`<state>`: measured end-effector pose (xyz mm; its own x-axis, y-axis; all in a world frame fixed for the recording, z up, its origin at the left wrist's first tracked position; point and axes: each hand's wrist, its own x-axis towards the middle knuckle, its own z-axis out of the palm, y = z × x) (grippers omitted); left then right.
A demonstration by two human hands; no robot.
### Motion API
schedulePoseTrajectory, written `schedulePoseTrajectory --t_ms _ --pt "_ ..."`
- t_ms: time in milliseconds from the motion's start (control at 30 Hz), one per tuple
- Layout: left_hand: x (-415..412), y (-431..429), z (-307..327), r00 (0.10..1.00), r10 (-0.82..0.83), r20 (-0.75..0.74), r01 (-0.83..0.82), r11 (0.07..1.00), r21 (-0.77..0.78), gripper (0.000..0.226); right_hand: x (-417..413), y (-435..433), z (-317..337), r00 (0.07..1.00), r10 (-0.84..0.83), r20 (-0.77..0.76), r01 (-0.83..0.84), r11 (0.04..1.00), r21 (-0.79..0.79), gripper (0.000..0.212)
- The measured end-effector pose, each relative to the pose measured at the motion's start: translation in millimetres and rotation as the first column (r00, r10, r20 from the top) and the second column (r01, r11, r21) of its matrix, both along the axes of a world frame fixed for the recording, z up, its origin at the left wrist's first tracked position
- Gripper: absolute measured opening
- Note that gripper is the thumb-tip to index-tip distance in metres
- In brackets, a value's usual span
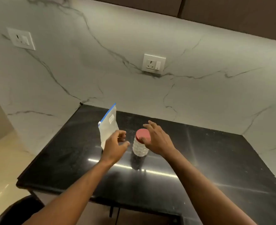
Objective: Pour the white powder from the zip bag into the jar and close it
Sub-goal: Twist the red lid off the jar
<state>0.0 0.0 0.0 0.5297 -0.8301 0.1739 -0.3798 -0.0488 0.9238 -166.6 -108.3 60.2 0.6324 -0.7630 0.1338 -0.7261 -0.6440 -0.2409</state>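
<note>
The jar [139, 147] stands mid-counter [215, 159] with its red lid [143, 135] on; the zip bag [108, 125] stands upright just left of it, nearer the back edge. The right hand [158, 139], fingers spread, rests its thumb on the lid; the left hand [114, 146] hovers loosely curled, holding nothing, before the bag. The ribbed plastic jar looks light and tippable: steady its body while unscrewing. The bag is soft, likely floppy; pinch below the blue seal. Nothing else crowds them.

- My counter [215, 159] is dark polished stone, glossy, with a streak of light.
- The wall [117, 70] looks like smooth veined marble.
- The zip bag [108, 127] is thin clear plastic.
- The jar [139, 148] is dimpled clear plastic, its red lid [143, 134] matt.
</note>
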Motion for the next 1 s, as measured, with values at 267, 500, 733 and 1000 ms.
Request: schedulePoseTrajectory --t_ms 267,500,733,1000 --pt "-1 -58 -53 0.948 -0.31 -0.074 0.317 0.896 0.311 0.116 26 -35 -23 0.974 -0.112 -0.196 0.125 0.991 0.055 0.08" --pt "-9 -87 -78 0.947 -0.303 -0.101 0.317 0.933 0.17 0.09 38 -43 -38 0.958 -0.185 -0.22 0.179 0.983 -0.045 0.085" --pt "10 -89 -78 0.94 -0.329 0.093 0.307 0.931 0.196 0.097 43 -52 -27 0.967 -0.107 -0.231 0.143 0.979 0.144 0.086" --pt "19 -97 -82 0.917 -0.357 0.179 0.33 0.93 0.161 0.103 39 -74 -3 0.928 0.189 -0.321 -0.076 0.939 0.335 0.085"
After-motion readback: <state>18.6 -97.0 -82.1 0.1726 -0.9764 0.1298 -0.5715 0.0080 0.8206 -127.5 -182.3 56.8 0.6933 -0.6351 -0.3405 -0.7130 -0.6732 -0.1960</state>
